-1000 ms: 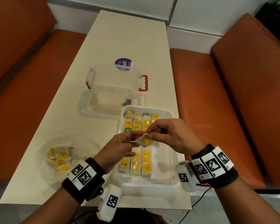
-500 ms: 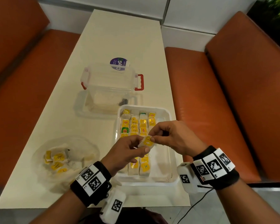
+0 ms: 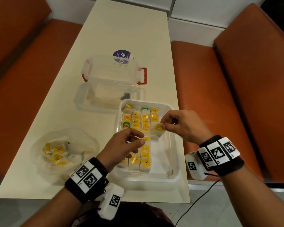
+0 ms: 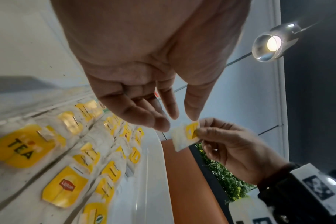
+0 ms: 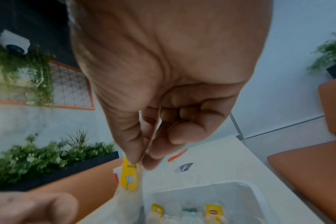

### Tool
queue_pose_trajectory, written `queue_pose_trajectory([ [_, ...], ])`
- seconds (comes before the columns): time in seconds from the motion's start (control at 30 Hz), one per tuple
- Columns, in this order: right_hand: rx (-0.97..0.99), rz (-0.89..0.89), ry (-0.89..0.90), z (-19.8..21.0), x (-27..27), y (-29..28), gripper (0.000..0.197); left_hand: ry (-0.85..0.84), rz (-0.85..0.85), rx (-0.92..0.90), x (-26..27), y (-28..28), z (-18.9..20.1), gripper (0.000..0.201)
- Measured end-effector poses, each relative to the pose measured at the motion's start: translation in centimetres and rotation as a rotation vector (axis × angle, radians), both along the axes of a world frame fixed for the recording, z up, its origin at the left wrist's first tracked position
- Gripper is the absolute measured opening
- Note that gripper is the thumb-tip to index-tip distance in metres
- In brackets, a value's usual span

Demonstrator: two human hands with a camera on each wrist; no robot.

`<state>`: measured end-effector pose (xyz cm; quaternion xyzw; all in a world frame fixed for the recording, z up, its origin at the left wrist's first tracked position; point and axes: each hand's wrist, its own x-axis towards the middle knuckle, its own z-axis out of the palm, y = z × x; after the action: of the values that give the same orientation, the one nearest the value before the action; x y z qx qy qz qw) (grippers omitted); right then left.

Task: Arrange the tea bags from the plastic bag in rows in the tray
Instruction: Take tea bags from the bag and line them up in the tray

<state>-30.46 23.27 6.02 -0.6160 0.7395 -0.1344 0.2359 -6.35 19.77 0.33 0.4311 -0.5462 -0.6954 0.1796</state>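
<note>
My right hand (image 3: 164, 124) (image 5: 140, 160) pinches a yellow-tagged tea bag (image 3: 158, 130) (image 4: 184, 134) (image 5: 129, 177) between thumb and forefinger, a little above the right column of the clear tray (image 3: 174, 154). Rows of yellow-tagged tea bags (image 3: 136, 122) (image 4: 65, 188) fill the tray's left and middle columns. My left hand (image 3: 138, 138) (image 4: 175, 119) hovers over the tray's middle with relaxed fingers, holding nothing, just left of the held bag. The crumpled clear plastic bag (image 3: 87, 145) lies at the table's left with several tea bags (image 3: 56, 153) inside.
A clear lidded box (image 3: 111, 79) with red latches stands just behind the tray. A round purple sticker (image 3: 121, 54) lies behind it. Orange benches (image 3: 228, 95) flank the cream table (image 3: 125, 27). The tray's near right edge sits close to the table's corner.
Both hands were pinching the tea bag together. The left hand has let go and drawn back left; the right hand carried the bag right and farther, over the tray's right column.
</note>
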Motion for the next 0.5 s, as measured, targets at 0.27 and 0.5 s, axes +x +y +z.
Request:
queue_pose_trajectory([
  [0.27,0.341,0.107,0.205,-4.4,-0.1,-1.2,0.004,-0.01,0.088,-0.01,3.1,0.3,0.5,0.006],
  [0.5,0.399,0.135,0.308,-7.2,0.7,-3.5,0.007,0.0,0.136,0.033,4.9,1.4,0.2,0.01],
])
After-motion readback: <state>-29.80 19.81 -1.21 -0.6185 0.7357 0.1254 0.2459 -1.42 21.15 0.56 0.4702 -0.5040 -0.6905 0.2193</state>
